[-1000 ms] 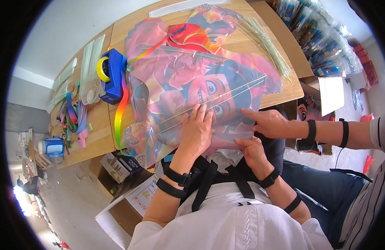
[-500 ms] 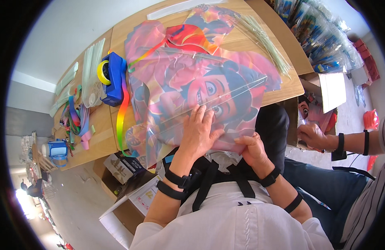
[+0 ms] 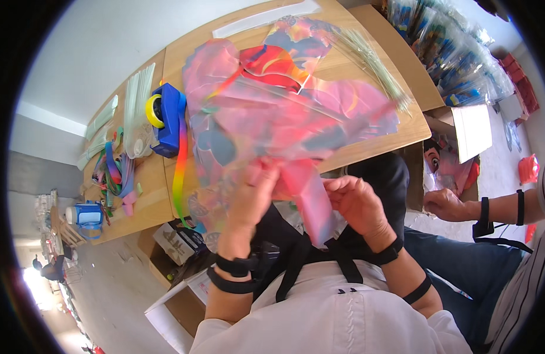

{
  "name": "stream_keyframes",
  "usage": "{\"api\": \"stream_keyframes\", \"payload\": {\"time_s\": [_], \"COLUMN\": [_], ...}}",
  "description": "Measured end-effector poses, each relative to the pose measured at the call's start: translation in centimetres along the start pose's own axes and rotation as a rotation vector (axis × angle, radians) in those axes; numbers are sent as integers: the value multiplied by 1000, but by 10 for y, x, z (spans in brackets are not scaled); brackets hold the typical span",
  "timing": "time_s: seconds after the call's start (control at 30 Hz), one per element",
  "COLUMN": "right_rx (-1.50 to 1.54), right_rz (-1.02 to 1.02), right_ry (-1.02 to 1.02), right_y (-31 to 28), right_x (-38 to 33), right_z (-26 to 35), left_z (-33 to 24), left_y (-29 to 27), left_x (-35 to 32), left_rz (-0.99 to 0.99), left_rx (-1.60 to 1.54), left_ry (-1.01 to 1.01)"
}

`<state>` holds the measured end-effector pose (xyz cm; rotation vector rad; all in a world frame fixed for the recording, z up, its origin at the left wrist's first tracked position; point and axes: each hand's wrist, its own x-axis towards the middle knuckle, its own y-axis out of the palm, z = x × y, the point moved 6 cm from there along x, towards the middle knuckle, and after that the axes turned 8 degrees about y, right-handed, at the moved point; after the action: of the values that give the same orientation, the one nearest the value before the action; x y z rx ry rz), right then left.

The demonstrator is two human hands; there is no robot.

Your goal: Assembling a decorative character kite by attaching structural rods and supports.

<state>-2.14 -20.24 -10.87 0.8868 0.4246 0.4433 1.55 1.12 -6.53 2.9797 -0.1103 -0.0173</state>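
Note:
A thin, translucent printed kite sheet (image 3: 266, 118), pink, red and dark, spreads over the wooden table's near side, with slim rods along it. It is lifted and blurred, and the cartoon face is folded out of sight. My left hand (image 3: 249, 200), smeared by motion, pinches its near edge. From there a pink folded flap (image 3: 311, 197) hangs over my lap. To the right of the flap my right hand (image 3: 361, 206) has loosely bent, parted fingers. Its fingertips are close to the flap's edge; whether they touch it cannot be made out.
On the table (image 3: 151, 183) stands a blue tape dispenser (image 3: 169, 121), with a rainbow ribbon (image 3: 181, 171) beside it. Thin pale sticks (image 3: 372, 65) lie at the far right. Open cartons (image 3: 172, 242) sit below. A co-worker's hand (image 3: 446, 205) is at the right.
The sheet lay flat with its face showing; now its near part is raised and folded. My left hand has moved left and nearer; my right hand's fingers have opened off the edge.

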Motion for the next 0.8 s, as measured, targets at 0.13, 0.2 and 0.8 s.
{"api": "stream_keyframes", "payload": {"time_s": [0.13, 0.2, 0.8], "right_rx": [-177, -309, -1540], "right_rz": [-345, -284, 375], "right_ry": [-90, -210, -887], "right_y": [-10, 15, 189], "right_x": [12, 17, 15], "right_z": [36, 56, -1], "left_z": [-38, -44, 3], "left_y": [-38, -48, -19], "left_x": [25, 30, -9], "left_rz": [-8, -59, 5], "left_rx": [-687, -788, -1206], "left_ry": [23, 97, 105]}}
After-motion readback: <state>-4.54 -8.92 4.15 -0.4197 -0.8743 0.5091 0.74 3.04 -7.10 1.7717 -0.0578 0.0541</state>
